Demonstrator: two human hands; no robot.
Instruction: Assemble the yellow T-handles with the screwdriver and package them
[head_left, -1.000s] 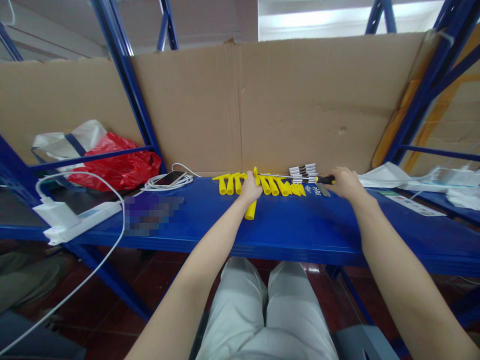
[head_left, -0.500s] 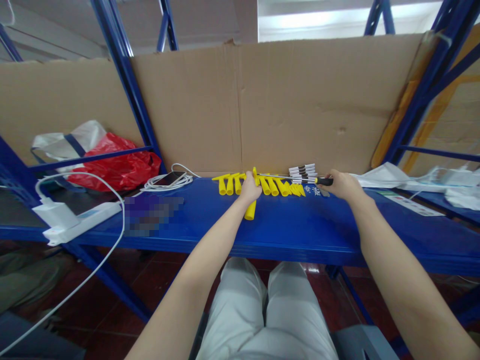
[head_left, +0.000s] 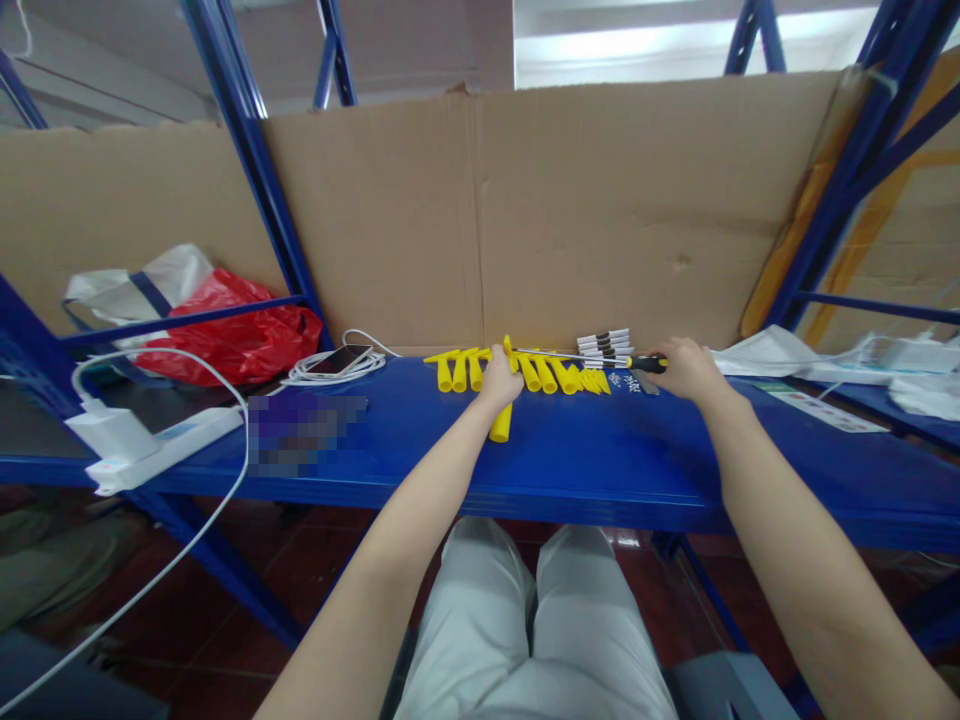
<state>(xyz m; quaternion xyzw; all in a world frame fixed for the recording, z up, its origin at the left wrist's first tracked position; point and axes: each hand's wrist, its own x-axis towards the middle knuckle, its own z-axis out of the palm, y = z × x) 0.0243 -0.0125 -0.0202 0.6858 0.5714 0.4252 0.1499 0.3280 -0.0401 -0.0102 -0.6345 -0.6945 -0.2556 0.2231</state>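
Note:
My left hand (head_left: 501, 382) is closed around a yellow plastic piece with a tube-shaped handle (head_left: 499, 428), which points down toward me over the shelf. A long thin screwdriver (head_left: 646, 364) with a black and yellow handle lies level in my right hand (head_left: 686, 370), its fingers at the handle's end. The shaft runs left to the top of the yellow piece; whether the tip sits in a screw is too small to tell. More yellow tube-handled pieces (head_left: 444, 374) stand in a row behind my left hand. Several small yellow parts (head_left: 591, 381) lie right of them.
White and black sticks (head_left: 604, 342) are stacked at the back, with small silvery bits (head_left: 635, 384) near them. A phone (head_left: 341, 358) and coiled white cable lie left, by a red bag (head_left: 225, 325) and a power strip (head_left: 169, 440). Cardboard (head_left: 585, 210) walls the blue shelf's back.
The fingers of my right hand have shifted slightly on the screwdriver handle, and more of the handle shows. My left hand and the yellow piece stay in place.

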